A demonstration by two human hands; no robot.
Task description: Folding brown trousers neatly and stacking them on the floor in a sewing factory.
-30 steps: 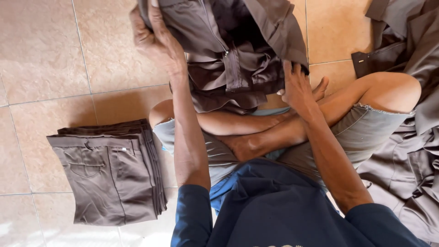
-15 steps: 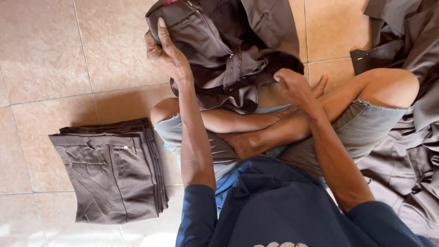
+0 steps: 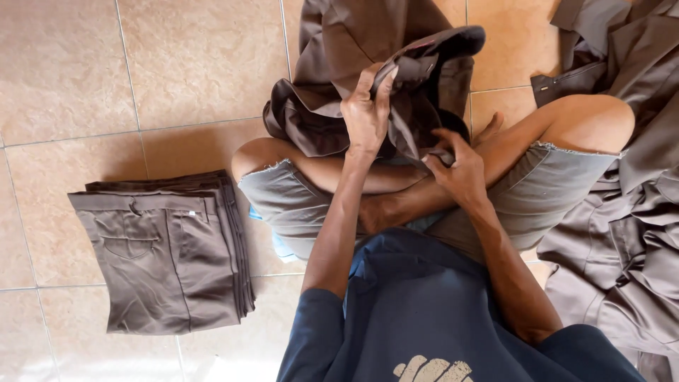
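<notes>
Left hand (image 3: 366, 113) fingers clamping brown trousers (image 3: 332, 78) fold above lap, right hand (image 3: 460, 170) fingers pinching their lower edge

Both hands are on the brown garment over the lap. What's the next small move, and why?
Probably pull the brown garment open and flat: it is bunched, with the left hand gripping an upper fold and the right hand pinching a lower edge, unlike the folded stack alongside.

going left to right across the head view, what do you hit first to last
Neat stack of folded brown trousers on the tile floor → left hand gripping the crumpled brown garment → right hand pinching the same garment lower down → loose heap of unfolded brown clothes.
</notes>
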